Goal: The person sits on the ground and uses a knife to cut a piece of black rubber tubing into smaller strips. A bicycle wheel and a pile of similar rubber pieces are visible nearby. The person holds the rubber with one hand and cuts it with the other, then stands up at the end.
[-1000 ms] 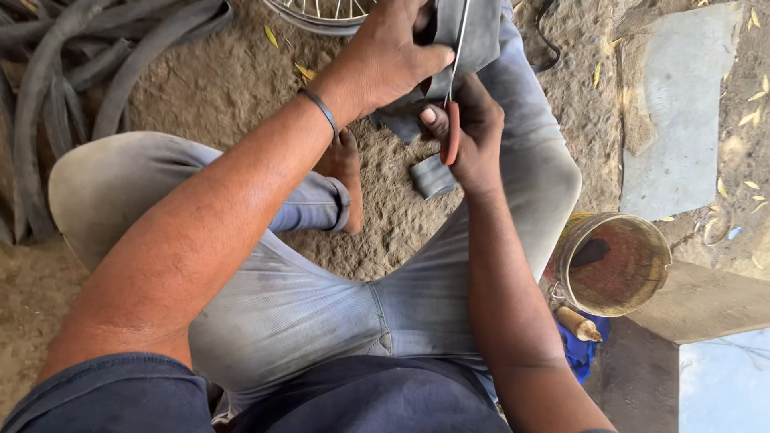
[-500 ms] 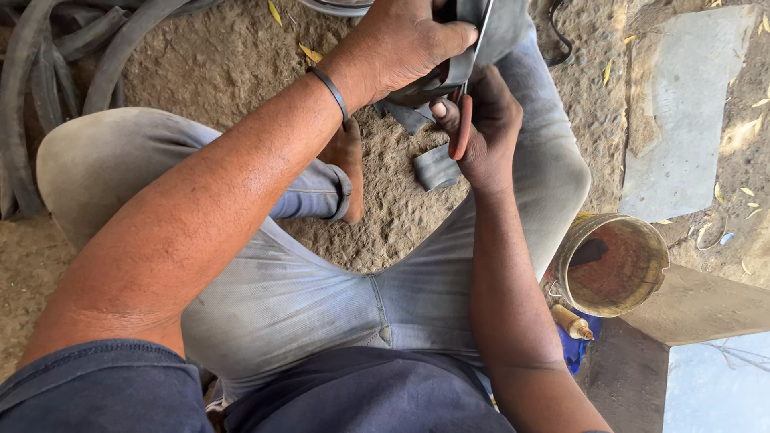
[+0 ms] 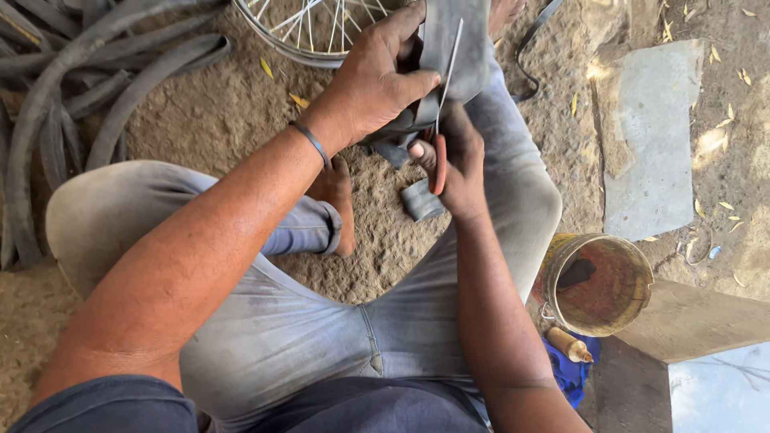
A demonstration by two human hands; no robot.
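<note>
My left hand (image 3: 377,80) grips a flat strip of dark rubber inner tube (image 3: 449,48) and holds it up over my right knee. My right hand (image 3: 453,160) is closed on a pair of scissors (image 3: 443,88) with orange handles. The thin metal blades point up along the rubber strip. A small cut piece of rubber (image 3: 419,200) lies on the sandy ground just under my right hand. I sit cross-legged in grey trousers, with a bare foot (image 3: 335,188) showing between my legs.
A spoked wheel rim (image 3: 309,36) lies at the top. Several dark tyres and tubes (image 3: 56,104) are piled at the left. A rusty yellow bucket (image 3: 597,285) stands at the right beside a blue cloth (image 3: 569,373), a grey slab (image 3: 654,136) and a wooden board (image 3: 690,321).
Both hands have lifted a little away from me with the rubber strip and the scissors. The view has shifted, so the wheel rim shows more.
</note>
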